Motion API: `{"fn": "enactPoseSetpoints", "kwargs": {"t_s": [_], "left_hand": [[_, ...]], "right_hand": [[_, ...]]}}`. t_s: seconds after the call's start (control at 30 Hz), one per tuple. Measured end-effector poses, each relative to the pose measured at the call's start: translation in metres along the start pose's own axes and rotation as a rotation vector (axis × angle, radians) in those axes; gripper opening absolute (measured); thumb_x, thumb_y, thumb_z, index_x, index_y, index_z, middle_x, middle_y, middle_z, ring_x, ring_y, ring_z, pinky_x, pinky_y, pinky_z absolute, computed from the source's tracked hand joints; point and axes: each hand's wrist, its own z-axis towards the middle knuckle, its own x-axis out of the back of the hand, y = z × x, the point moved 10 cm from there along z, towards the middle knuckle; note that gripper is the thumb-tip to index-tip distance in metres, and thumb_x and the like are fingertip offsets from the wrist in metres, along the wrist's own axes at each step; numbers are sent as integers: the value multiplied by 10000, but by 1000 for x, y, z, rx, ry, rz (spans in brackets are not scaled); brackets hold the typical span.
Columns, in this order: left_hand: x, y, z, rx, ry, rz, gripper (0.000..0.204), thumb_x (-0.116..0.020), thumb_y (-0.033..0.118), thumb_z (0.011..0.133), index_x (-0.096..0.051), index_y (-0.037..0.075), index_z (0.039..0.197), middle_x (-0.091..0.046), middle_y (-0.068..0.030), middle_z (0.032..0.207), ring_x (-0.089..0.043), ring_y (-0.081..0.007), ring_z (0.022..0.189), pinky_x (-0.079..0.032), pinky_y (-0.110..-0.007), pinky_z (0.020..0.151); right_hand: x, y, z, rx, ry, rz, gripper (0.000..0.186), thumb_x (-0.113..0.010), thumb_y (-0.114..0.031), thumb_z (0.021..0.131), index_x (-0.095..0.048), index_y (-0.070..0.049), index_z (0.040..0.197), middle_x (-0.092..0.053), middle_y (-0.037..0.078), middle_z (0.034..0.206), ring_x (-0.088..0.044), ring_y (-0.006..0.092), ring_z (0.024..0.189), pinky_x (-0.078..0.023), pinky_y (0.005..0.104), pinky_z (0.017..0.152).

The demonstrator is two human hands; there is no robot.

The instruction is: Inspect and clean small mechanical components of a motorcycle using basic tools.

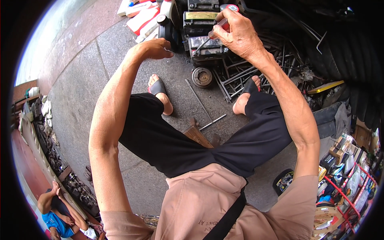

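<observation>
Right hand (240,34), top centre, fingers closed round a red-handled screwdriver (212,35), shaft slanting down-left over a battery (217,49), tip contact unclear; left hand (154,49), upper left of centre, fingers curled, small pale bit (168,50) at the fingertips, can't tell if gripped; black bottle (166,31) just above; metal rods (242,75) crowd right of the battery; wide grey floor (80,88) at left gives room.

Battery (210,50): black, boxy, pale patches on top; below and between the hands
Screwdriver (212,35): reddish handle, thin metal shaft; held in right hand (241,38), slanting down and leftward, tip over the battery, contact unclear
Small bit (168,50): pale, at fingertips of left hand (154,49), too small to identify
</observation>
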Motion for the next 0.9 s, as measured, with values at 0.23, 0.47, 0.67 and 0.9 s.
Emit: {"fn": "enactPoseSetpoints", "kwargs": {"t_s": [0.23, 0.47, 0.67, 0.9], "left_hand": [[-2, 1, 1, 11, -36, 45, 446, -592, 412, 890, -647, 80, 1184, -661, -172, 1115, -624, -314, 1064, -483, -417, 885], [-3, 1, 5, 0, -39, 26, 444, -598, 405, 882, -651, 70, 1169, -675, -175, 1068, -637, -316, 1027, -488, -421, 859], [-2, 1, 5, -16, -22, 27, 440, -599, 398, 879, -654, 65, 1160, -675, -180, 1065, -637, -320, 1024, -487, -422, 861], [4, 12, 5, -93, 51, 9, 447, -628, 351, 870, -611, 83, 1227, -675, -189, 1060, -637, -338, 1018, -489, -427, 859]], "right_hand": [[4, -19, 0, 160, 53, -287, 231, -668, -156, 874, -555, 7, 992, -682, 104, 798, -709, 214, 762, -551, 318, 670], [-19, -49, -9, 360, 21, -302, 285, -625, -131, 858, -564, -12, 1110, -599, 130, 1006, -624, 275, 921, -516, 383, 824], [-21, -57, -9, 403, 5, -265, 272, -611, -127, 858, -568, -12, 1100, -620, 144, 998, -634, 300, 952, -524, 390, 847], [-36, -64, -13, 393, -112, -233, 264, -642, -110, 834, -572, -25, 1073, -634, 124, 971, -643, 297, 929, -529, 392, 836]]}}
